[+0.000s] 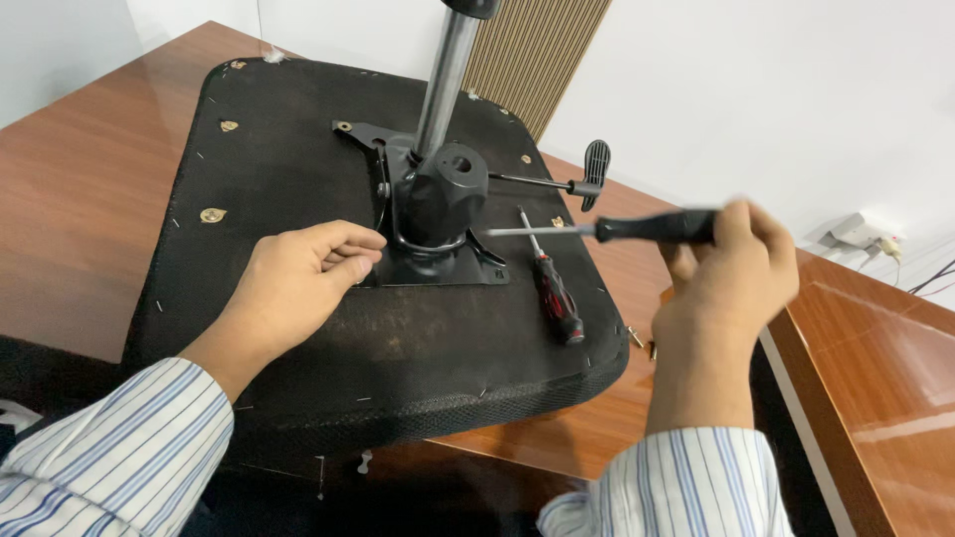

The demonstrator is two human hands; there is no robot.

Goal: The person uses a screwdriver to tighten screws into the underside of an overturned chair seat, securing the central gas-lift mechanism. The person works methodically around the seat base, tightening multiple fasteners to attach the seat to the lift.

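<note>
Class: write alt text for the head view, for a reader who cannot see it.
A right hand holds a black-handled screwdriver toward the metal mechanism on an upturned black chair seat. The left hand rests by the mounting plate; a second screwdriver lies nearby.

Bright, even indoor light glares off the glossy table (80,189); the right hand (731,273) looks slightly motion-blurred

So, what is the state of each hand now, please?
Left hand: fingers curled, resting on the black metal plate, holding nothing.
Right hand: closed around a black-handled screwdriver.
</note>
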